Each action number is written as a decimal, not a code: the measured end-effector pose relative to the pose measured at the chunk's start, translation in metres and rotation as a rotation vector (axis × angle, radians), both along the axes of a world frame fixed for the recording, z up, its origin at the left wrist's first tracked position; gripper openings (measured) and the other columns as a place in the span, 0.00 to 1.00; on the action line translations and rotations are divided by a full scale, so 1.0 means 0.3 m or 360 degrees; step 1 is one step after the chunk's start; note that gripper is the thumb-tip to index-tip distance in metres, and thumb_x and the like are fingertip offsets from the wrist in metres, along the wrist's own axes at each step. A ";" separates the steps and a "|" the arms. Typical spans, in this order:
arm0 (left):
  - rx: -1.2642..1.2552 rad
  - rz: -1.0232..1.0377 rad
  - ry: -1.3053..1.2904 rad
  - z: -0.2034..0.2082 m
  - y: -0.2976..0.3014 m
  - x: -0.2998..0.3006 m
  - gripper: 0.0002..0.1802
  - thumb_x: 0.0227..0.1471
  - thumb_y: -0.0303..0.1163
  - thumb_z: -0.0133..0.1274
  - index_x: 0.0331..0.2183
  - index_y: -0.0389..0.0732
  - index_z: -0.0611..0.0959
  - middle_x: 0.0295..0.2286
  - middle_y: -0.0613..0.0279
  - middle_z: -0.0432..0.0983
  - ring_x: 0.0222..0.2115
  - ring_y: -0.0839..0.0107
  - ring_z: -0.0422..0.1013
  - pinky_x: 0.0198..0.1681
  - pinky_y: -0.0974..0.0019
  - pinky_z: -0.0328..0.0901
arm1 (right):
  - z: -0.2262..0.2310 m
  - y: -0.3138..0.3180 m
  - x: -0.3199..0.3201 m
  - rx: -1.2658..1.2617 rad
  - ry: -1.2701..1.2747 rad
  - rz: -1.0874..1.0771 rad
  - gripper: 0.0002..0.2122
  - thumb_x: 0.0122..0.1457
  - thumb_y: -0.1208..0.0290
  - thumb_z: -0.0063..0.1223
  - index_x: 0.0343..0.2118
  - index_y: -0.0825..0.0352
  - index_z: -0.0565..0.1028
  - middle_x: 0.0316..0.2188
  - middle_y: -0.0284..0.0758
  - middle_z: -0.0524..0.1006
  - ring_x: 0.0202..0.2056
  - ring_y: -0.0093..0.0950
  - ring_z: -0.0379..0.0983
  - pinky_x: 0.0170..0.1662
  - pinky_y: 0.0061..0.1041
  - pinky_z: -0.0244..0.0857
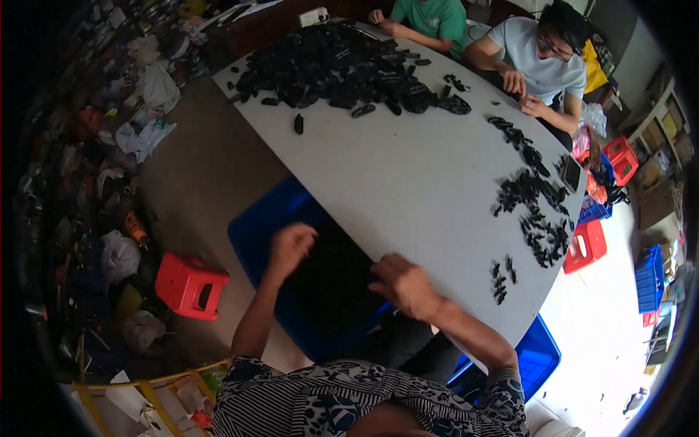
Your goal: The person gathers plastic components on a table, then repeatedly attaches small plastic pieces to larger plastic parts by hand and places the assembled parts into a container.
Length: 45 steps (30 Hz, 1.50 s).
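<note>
Across the tabletop: pale table (386,167) the broadest thing before me. Its near edge lies between my two hands; any reach from one side to the other has to clear it.
Black heap: heap of black pieces (328,65) at the far end, well apart from my hands. Smooth-looking, probably stiff plastic, light singly; loose layers may slide. Best hold: an outer piece, thumb and fingertips on its long sides.
Blue bin: blue bin (251,226) just off the table edge, black mass (331,284) inside. Likely heavy as a load; rim the place to grip.
Co-workers: one in a pale shirt (550,76), one in green (440,25), at the far side; their arms limit space there.
Small parts: small black parts (535,211) strewn along the right side. Thin, likely light, perhaps snappable; pinch the thickest bit.
Red stool: red stool (186,284) on the floor, left of the bin.
Hands: left hand (291,246) over the bin, right hand (406,288) at the table edge. Fingers curled; too blurred to tell whether either pinches anything.
Lone piece: lone black piece (299,124) apart from the heap, easy two-finger pick.
</note>
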<state>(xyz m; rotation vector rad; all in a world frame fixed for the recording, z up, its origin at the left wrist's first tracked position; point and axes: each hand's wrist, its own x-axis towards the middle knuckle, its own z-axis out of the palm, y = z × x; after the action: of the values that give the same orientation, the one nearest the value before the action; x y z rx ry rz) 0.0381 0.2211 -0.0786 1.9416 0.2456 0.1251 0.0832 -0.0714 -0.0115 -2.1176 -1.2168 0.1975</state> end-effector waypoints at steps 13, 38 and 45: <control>0.1078 0.1192 -0.0269 -0.040 0.623 1.006 0.37 0.55 0.52 0.48 0.61 0.58 0.54 0.62 0.47 0.35 0.62 0.46 0.36 0.59 0.40 0.44 | -0.095 0.022 1.111 0.0034 -0.0949 -0.0758 0.25 0.53 0.55 0.54 0.50 0.64 0.68 0.48 0.44 0.66 0.46 0.46 0.61 0.50 0.40 0.58; 0.1193 0.0111 -0.0558 0.003 0.327 1.402 0.22 0.60 0.50 0.33 0.55 0.65 0.69 0.56 0.53 0.58 0.58 0.58 0.53 0.64 0.53 0.36 | -0.136 0.390 1.517 -0.0232 -0.0371 -0.0646 0.34 0.40 0.33 0.53 0.53 0.38 0.68 0.54 0.36 0.63 0.56 0.48 0.57 0.55 0.56 0.50; 0.1338 0.0288 -0.0434 -0.014 0.105 1.355 0.19 0.61 0.42 0.35 0.50 0.63 0.75 0.50 0.56 0.67 0.55 0.60 0.58 0.63 0.49 0.40 | -0.132 0.335 1.389 -0.0224 -0.0475 -0.0486 0.29 0.42 0.41 0.56 0.51 0.39 0.71 0.55 0.36 0.62 0.52 0.49 0.59 0.54 0.51 0.53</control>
<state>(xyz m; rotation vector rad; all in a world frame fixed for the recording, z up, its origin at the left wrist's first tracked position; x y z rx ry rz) 0.4446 0.2527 -0.0827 2.6916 0.2003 0.6993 0.5000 0.0291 -0.0511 -2.4900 -1.0454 -0.1804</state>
